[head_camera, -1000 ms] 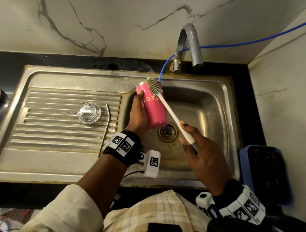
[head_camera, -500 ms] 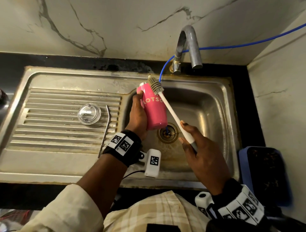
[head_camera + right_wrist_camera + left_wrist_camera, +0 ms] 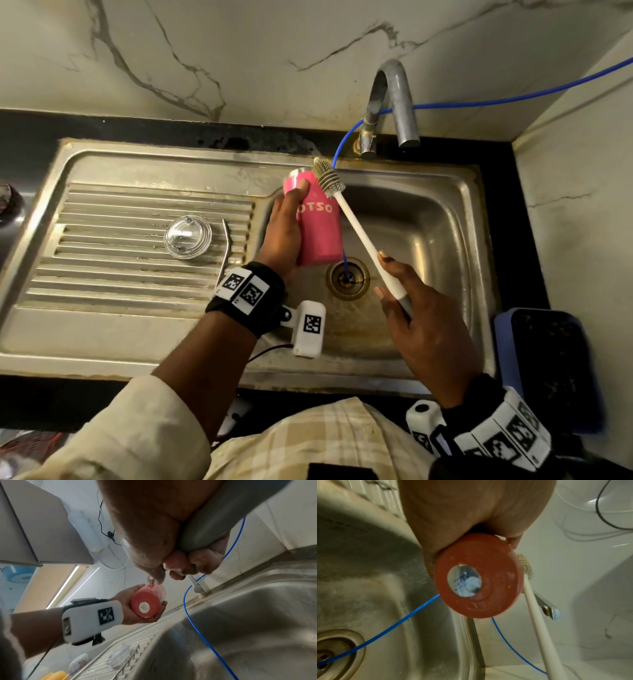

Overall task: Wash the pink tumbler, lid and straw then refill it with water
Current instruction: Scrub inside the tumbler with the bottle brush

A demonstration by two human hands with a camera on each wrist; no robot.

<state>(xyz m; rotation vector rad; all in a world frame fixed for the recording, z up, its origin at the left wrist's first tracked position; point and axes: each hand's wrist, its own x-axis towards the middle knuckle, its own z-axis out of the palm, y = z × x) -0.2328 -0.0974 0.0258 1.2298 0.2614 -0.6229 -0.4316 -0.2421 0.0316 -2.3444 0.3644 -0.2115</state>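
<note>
Steel sink [image 3: 102, 335] drainboard holds lid [image 3: 187, 236] beside straw [image 3: 225, 253].

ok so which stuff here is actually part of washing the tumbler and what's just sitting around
Part of the job:
- pink metal tumbler, gripped by left hand
- white long-handled bottle brush, gripped by right hand
- clear round lid
- bent metal straw
- curved steel tap

Lying about:
- thin blue tube
- dark blue tray

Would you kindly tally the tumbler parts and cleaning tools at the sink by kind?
Pink tumbler, held by the left hand: 1
Clear lid: 1
Metal straw: 1
Bottle brush, held by the right hand: 1
Total: 4
</note>
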